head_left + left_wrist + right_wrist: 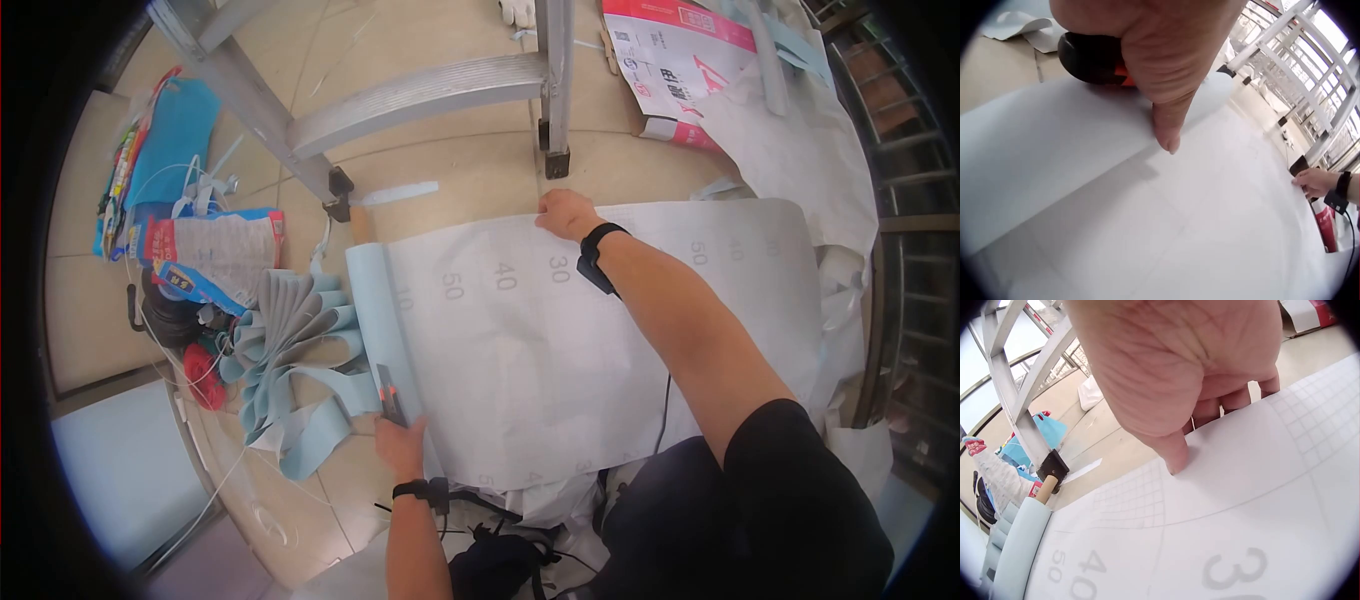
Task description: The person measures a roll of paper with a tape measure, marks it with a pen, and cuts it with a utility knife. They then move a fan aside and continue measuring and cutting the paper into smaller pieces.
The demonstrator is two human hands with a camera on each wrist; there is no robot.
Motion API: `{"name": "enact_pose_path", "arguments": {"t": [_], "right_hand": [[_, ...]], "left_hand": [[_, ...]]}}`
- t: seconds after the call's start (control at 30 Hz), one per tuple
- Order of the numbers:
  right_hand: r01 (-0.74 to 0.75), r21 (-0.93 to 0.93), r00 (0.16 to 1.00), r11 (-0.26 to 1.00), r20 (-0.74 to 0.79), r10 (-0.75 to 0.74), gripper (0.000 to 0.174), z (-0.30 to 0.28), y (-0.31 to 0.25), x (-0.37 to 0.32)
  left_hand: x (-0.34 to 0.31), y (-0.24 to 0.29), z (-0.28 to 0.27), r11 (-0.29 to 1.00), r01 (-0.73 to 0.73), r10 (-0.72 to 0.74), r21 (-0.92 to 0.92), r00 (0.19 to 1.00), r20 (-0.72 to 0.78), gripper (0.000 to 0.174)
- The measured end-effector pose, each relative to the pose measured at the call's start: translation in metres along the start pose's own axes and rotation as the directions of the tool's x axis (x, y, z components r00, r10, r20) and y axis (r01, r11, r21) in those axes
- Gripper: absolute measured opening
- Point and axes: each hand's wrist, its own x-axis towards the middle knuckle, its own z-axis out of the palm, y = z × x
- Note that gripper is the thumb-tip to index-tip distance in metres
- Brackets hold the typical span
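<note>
A white sheet printed with numbers (500, 380) lies spread over the floor, its left side wound into a pale blue roll (375, 300). The left hand (402, 445) grips a black and orange cutter (389, 392) over the roll's near part; in the left wrist view its thumb touches the sheet beside the roll (1054, 144). At the sheet's far edge, the right hand (568, 213) pinches the material. The right wrist view shows that hand (1179, 369) with its thumb on top of the sheet (1241, 506) and the other fingertips partly hidden at the edge.
A metal ladder (430, 95) stands beyond the sheet. Left of the roll lie folded pale blue strips (290, 330), a printed bag (230, 245) and a red roll (203, 377). A pink and white carton (670, 65) lies at the far right, near window bars.
</note>
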Motion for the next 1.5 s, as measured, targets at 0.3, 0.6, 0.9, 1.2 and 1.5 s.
{"name": "enact_pose_path", "arguments": {"t": [0.3,0.6,0.9,1.2,1.5], "right_hand": [[0.022,0.006,0.998,1.0,-0.053,-0.022,0.021,-0.004,-0.005,0.004],[0.08,0.067,0.992,0.995,-0.102,-0.073,0.026,0.01,-0.015,0.012],[0.065,0.157,0.998,0.985,0.004,-0.066,0.024,-0.014,-0.041,0.008],[0.117,0.138,0.993,0.984,-0.022,-0.115,0.026,-0.023,-0.039,0.0],[0.133,0.12,0.988,0.984,-0.091,-0.123,0.025,-0.031,-0.05,-0.013]], "left_hand": [[0.057,-0.01,-0.019,0.983,-0.181,0.176,-0.03,0.976,-0.125,0.091],[0.067,-0.033,-0.006,0.97,-0.242,0.244,0.028,0.959,-0.145,0.087],[0.017,0.063,-0.023,0.791,-0.398,0.331,-0.465,0.917,-0.222,0.05],[-0.028,0.165,-0.011,0.212,0.27,0.508,-0.939,0.791,0.342,0.028],[-0.043,0.16,-0.018,0.186,0.318,0.513,-0.93,0.776,0.368,0.026]]}}
